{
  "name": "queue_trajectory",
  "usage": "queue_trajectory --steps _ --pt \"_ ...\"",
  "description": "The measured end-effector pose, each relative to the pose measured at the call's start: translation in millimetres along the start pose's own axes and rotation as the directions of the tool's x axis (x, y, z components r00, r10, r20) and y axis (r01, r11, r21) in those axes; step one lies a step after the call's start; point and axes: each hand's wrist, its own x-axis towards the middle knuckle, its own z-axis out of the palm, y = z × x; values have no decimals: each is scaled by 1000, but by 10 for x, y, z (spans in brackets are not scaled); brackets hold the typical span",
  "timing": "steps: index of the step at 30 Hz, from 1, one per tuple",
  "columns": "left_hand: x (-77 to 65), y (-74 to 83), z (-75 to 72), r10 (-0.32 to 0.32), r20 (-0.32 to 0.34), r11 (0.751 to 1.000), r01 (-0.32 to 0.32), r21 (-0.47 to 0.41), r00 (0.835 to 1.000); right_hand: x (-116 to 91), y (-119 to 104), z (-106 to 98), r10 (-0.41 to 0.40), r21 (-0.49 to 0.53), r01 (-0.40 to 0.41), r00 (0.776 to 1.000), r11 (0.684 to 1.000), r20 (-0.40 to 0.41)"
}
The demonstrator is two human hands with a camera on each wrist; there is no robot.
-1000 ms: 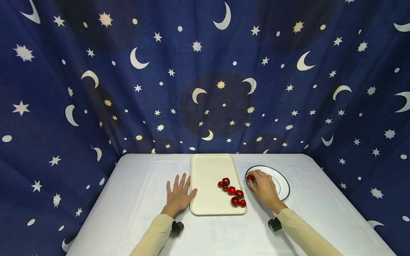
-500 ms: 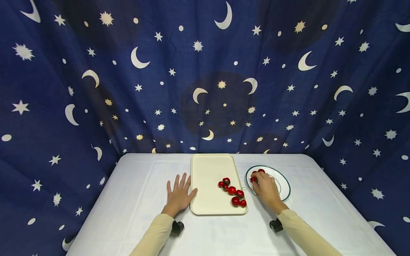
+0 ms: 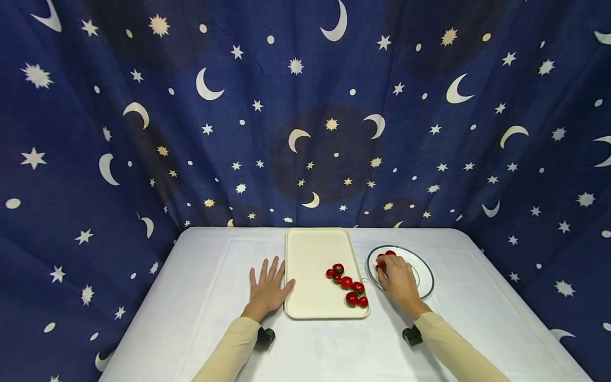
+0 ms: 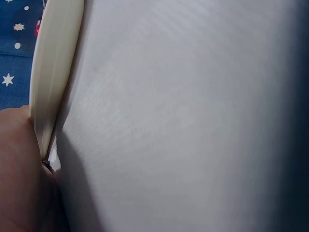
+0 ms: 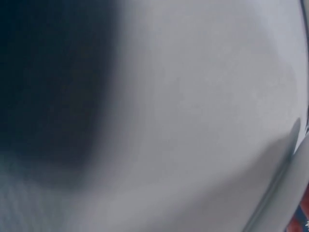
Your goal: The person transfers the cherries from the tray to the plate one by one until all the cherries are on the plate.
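Note:
On the plate (image 3: 426, 284), white with a dark green rim, lie red cherry tomatoes (image 3: 390, 253), partly covered by my right hand (image 3: 400, 280). Its thumb and fingers hold some of them near the plate's left side; the fingertips are partly hidden. More cherry tomatoes (image 3: 346, 283), several in a winding cluster, lie on the lower right of a cream tray (image 3: 317, 254). My left hand (image 3: 267, 292) rests flat with fingers spread, its thumb at the tray's left edge. In the left wrist view the tray's side (image 4: 55, 63) stands beside part of that hand (image 4: 19, 174).
A white cloth (image 3: 329, 350) covers the table. Behind and at both sides hangs a dark blue curtain (image 3: 305, 106) with moons and stars. A thin pale strand (image 3: 365, 279) curves between tray and plate. The right wrist view shows mostly cloth (image 5: 203, 96).
My right hand has shifted slightly right over the plate, with the tomatoes at its fingertips; more tomatoes now show beyond its fingers. The left hand stays where it was.

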Motion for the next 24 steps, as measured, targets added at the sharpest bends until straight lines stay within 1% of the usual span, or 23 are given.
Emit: queue_trajectory --steps 5,11,15,19,24 --pt "4 -1 -5 3 -5 1000 -3 3 1000 41 -98 -10 -5 44 6 1000 999 -27" --pt "-7 5 -4 2 -7 1000 -2 5 1000 107 -251 27 -20 81 21 1000 996 -18" --pt "-11 9 -6 3 -7 1000 -3 3 1000 153 -364 46 -22 118 20 1000 993 15" --pt "-4 13 -8 6 -9 1000 -6 4 1000 194 -459 71 -20 164 9 997 986 70" --pt "-1 23 -11 -1 2 1000 1 1 1000 234 -545 104 -60 200 37 992 979 111"
